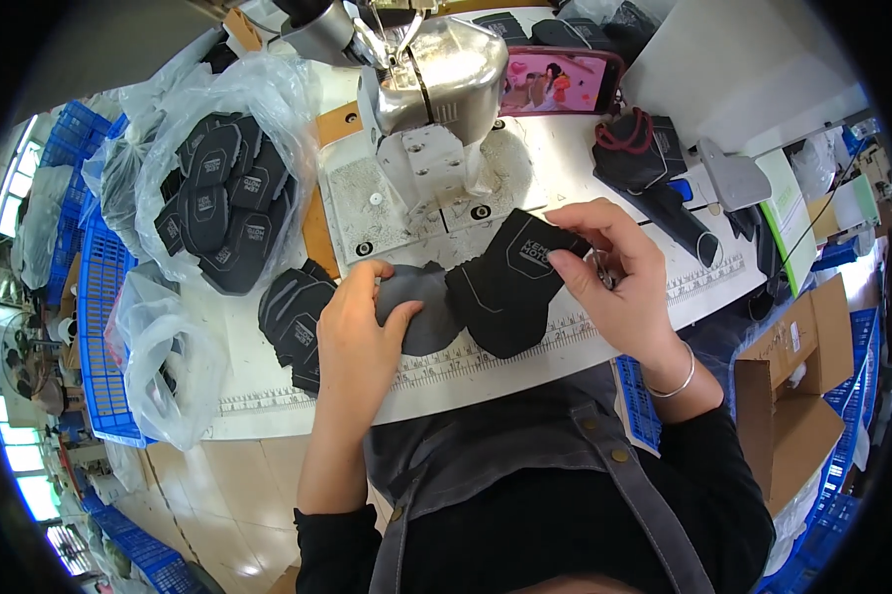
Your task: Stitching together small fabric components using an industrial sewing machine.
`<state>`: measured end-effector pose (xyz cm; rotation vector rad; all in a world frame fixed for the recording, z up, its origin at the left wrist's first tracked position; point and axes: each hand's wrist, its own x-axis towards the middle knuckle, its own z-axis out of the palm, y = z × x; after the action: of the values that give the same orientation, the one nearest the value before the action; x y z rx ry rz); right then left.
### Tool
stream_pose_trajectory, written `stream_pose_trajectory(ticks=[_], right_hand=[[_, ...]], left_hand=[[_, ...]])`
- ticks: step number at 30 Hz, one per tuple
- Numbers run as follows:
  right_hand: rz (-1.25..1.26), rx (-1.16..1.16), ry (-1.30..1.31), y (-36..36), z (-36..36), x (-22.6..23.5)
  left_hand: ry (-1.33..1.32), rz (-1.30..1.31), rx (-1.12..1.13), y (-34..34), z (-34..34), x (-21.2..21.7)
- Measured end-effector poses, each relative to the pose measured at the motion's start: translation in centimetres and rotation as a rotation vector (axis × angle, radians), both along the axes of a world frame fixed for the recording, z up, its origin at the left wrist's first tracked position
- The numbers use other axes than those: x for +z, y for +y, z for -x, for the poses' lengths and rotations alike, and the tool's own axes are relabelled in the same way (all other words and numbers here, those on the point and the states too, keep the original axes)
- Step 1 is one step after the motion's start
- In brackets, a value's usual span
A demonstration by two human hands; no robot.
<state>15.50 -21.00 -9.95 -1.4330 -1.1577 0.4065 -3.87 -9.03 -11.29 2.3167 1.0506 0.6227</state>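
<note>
Holding a black pad-like piece (pixel 510 292) just right of the frame's centre, between the two hands, its upper right corner grasped by thumb and fingers of the right hand (pixel 622 269). Showing pale print and thin outlines on its upper face. Also carrying a small metal tool (pixel 601 269) in the right hand, partly hidden by the fingers.

Touching a plain grey piece (pixel 421 322) with the left hand (pixel 355 322), at the centre of the frame, immediately left of the black piece and meeting its edge. Resting thumb and fingers on the grey piece's left part; cannot tell whether pinching or merely pressing.

Just left of the left hand, bunched together on the white worktop (pixel 238 351): more black pieces (pixel 297 327). Along the worktop's near edge, below both hands: a printed ruler scale (pixel 456 366).

Beyond the hands, at top centre: a sewing machine (pixel 441 74). To its right: a phone (pixel 565 81) with a lit screen, then a dark bundle (pixel 636 153) with a red cord. At upper left: a clear plastic bag (pixel 268 84) full of dark pieces, beside a blue basket (pixel 109 337). At lower right: an open cardboard box (pixel 797 441).
</note>
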Motion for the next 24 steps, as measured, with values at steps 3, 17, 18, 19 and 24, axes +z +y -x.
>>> stream_pose_trajectory(ticks=[3, 17, 18, 19, 24], right_hand=[[0.014, 0.013, 0.174, -0.1, 0.1, 0.7], [0.058, 0.132, 0.319, -1.2, -0.8, 0.6], [0.013, 0.174, 0.408, -1.2, -0.7, 0.7], [-0.032, 0.216, 0.497, -1.3, -0.5, 0.9], [0.042, 0.281, 0.573, -1.2, 0.0, 1.3]], left_hand=[[0.020, -0.060, -0.016, 0.2, 0.3, -0.2], [-0.466, 0.187, 0.003, -0.1, 1.8, 1.7], [-0.529, 0.282, 0.007, -0.5, 1.8, 1.9], [-0.591, 0.378, 0.011, -0.7, 1.8, 2.1], [-0.572, 0.437, -0.057, -0.9, 2.2, 2.1]])
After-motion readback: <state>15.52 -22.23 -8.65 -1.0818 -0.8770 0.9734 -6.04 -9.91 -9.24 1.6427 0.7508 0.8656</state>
